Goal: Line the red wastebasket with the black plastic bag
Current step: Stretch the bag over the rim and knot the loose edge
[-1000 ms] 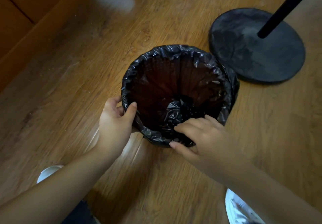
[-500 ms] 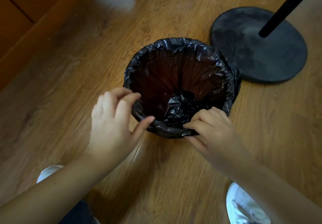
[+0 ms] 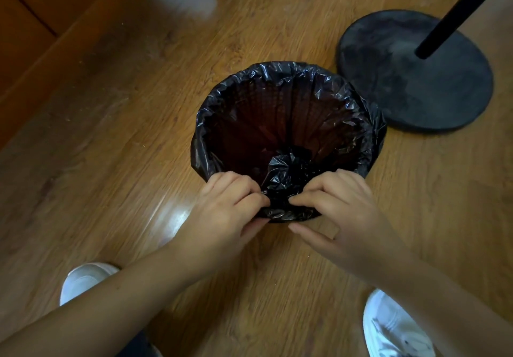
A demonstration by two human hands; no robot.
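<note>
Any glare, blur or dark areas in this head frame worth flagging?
Head view: glare patch on the wooden floor beside the left hand; blurred pale shape at top; interior of the black bag is dim, red mesh barely showing through; right hand reasonably sharp.

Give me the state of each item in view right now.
black plastic bag: inside the basket, edge folded over the rim.
red wastebasket: upright on the floor, lined.
left hand: pinching the bag at the near rim.
right hand: pinching the bag at the near rim.
black stand base: flat on the floor beside the basket.
</note>
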